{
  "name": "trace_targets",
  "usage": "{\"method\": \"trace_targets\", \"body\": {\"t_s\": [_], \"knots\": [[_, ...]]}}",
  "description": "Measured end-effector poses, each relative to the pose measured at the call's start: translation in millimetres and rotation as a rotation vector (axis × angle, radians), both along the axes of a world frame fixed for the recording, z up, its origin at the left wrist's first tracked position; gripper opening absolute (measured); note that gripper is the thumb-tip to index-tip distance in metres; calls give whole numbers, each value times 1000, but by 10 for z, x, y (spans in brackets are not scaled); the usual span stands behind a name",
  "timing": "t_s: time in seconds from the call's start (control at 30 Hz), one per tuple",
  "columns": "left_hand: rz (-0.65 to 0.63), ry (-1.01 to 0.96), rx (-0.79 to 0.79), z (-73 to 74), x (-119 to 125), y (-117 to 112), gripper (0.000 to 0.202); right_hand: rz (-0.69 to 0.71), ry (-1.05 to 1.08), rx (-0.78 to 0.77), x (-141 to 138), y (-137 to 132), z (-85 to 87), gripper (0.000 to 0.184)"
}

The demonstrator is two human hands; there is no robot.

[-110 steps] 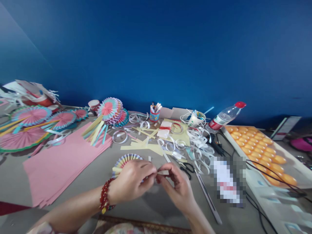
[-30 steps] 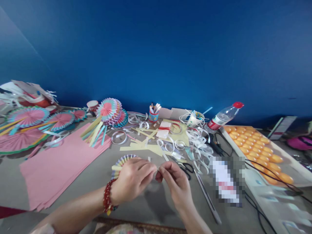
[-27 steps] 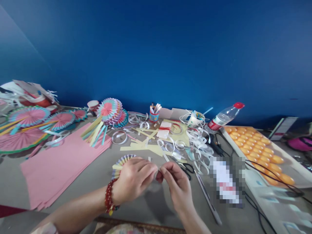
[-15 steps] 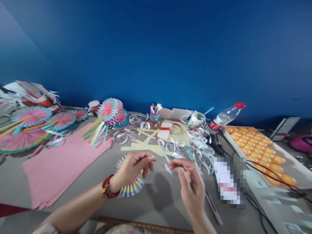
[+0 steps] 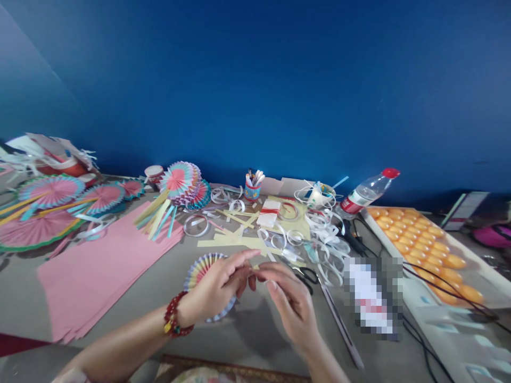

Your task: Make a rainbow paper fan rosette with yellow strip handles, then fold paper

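Observation:
My left hand (image 5: pixel 217 287) wears a red bead bracelet and holds a small pastel pleated paper fan (image 5: pixel 202 268) just above the grey table (image 5: pixel 167 282). Its fingers curl round the fan's centre. My right hand (image 5: pixel 289 303) meets it at the fingertips, thumb and forefinger pinched at the fan's near edge. What the right fingers pinch is too small to make out.
A stack of pink paper (image 5: pixel 96 266) lies to the left. Finished paper fans (image 5: pixel 179 183) sit behind it. White tape strips and rings (image 5: pixel 319 239), scissors (image 5: pixel 305 276), a metal ruler (image 5: pixel 341 324), a pen cup (image 5: pixel 252 187), a water bottle (image 5: pixel 367 190) and an orange tray (image 5: pixel 423 239) crowd the right.
Half a second ago my hands were apart, with a small white strip at the right fingertips. They have come back together at the fan's edge.

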State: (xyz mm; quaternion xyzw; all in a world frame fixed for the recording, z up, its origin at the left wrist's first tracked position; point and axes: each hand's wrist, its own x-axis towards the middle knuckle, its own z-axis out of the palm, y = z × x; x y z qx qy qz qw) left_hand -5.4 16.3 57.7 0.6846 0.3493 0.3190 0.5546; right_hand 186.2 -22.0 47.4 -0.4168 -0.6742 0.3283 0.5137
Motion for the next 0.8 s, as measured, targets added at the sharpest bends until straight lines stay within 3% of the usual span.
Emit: {"method": "trace_targets", "body": {"t_s": [0.13, 0.27, 0.47, 0.57, 0.67, 0.8], "knots": [[-61, 45, 16, 8, -20, 1, 41, -27, -15, -12, 7, -3, -14, 25], [-35, 81, 6, 2, -12, 17, 37, -41, -74, 21, -6, -16, -31, 27], [-26, 97, -106, -39, -27, 42, 23, -82, -134, 55, 61, -14, -20, 27], [-44, 152, -89, -41, -107, 73, 30, -55, -121, -8, 122, -16, -40, 26], [34, 296, 94, -29, -247, 181, 30, -17, -56, -106, 151, -15, -90, 25], [118, 666, 464, -88, -456, 426, 25, -62, 58, -209, 162, 8, -160, 26]]}}
